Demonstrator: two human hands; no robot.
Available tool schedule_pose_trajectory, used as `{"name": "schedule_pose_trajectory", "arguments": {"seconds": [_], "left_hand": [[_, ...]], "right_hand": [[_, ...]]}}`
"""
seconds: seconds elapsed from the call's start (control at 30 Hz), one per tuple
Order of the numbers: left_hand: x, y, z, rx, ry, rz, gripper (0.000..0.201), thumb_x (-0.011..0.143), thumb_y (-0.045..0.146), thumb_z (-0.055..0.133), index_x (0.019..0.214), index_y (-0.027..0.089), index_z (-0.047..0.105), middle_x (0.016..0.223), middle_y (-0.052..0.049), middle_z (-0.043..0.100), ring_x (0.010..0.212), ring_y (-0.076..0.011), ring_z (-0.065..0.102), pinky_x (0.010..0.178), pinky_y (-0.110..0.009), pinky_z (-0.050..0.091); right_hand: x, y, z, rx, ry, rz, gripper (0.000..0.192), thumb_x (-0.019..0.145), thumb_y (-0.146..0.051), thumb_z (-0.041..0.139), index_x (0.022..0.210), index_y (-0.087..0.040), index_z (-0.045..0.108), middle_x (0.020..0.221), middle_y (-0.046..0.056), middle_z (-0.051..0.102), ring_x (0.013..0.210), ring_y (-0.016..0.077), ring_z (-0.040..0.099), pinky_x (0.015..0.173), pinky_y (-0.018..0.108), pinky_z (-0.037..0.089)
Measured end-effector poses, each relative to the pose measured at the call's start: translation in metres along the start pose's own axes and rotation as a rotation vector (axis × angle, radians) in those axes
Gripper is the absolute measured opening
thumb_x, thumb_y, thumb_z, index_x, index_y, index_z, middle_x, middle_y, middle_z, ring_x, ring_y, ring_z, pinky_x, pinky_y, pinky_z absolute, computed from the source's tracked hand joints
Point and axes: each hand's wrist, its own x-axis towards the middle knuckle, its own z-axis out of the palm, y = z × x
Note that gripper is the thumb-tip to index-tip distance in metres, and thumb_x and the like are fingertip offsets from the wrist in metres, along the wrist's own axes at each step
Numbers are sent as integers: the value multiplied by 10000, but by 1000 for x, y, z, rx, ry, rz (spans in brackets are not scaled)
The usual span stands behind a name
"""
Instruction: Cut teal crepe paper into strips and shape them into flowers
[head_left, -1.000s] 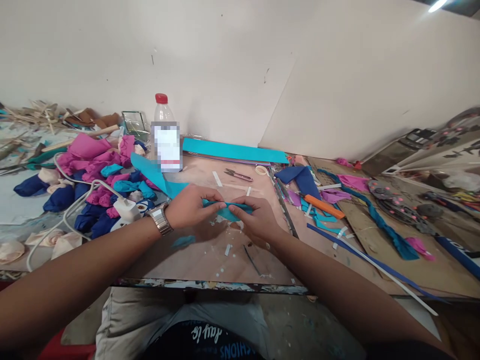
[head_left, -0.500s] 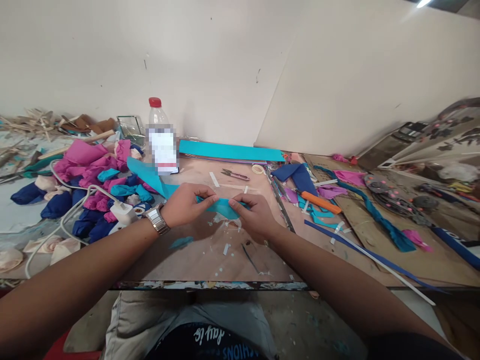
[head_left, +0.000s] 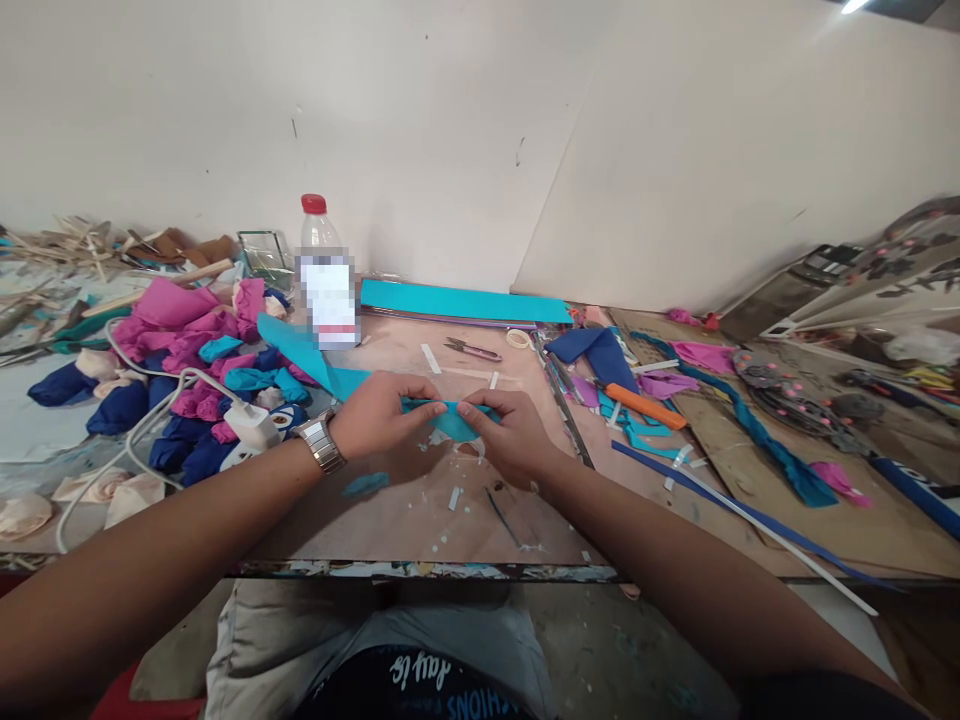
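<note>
Between my two hands is a turquoise strip (head_left: 454,425) that looks like crepe paper or thin cloth. My left hand (head_left: 390,415), with a metal watch on its wrist, pinches the strip between thumb and fingers. My right hand (head_left: 506,428) pinches it just to the right, and the two thumbs nearly meet. The strip's long tail (head_left: 300,355) runs out to the left behind my left hand, toward the phone. Behind my hands lie small thread snips (head_left: 472,349) and a roll of tape (head_left: 517,339).
Pink, blue and cream bundles (head_left: 199,345) are heaped at the left with a white charger (head_left: 255,425) and cable. A red-capped bottle (head_left: 314,215) stands behind the phone (head_left: 331,300). An orange cutter (head_left: 641,406) and coloured scraps lie at the right. A turquoise stack (head_left: 461,302) sits by the wall.
My left hand has shifted slightly right, bringing its thumb closer to my right thumb. Less of the strip shows between them. My right hand keeps its pinch.
</note>
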Motion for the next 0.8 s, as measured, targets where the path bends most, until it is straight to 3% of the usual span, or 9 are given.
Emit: {"name": "schedule_pose_trajectory", "arguments": {"seconds": [0.2,0.4,0.6,0.8], "left_hand": [[1,0,-2,-12,37,-20,310,935,455,595,851,194,739,856,-3,751,793,-160,649,737,-287,456],[-1,2,1,-34,-48,19,286,928,461,613,907,221,767,883,-4,778,813,-168,687,748,-286,470],[0,2,0,-39,-6,3,261,935,409,608,857,210,757,843,0,764,781,-152,669,722,-278,458],[0,4,-2,-55,-9,32,256,937,404,604,877,204,753,843,-4,764,788,-154,672,732,-282,461]], "right_hand": [[4,2,-4,-54,38,-105,350,943,-450,612,779,-163,728,692,7,675,661,133,582,634,244,437],[1,4,-2,-100,-78,-125,345,971,-456,585,840,-177,741,732,12,703,700,145,625,658,252,462],[1,0,-7,-78,13,-272,298,925,-351,648,1181,-201,672,1015,67,735,874,182,679,768,297,539],[2,-1,-9,-244,29,-434,208,899,-225,672,1101,-232,721,999,53,762,909,179,709,836,309,558]]}}
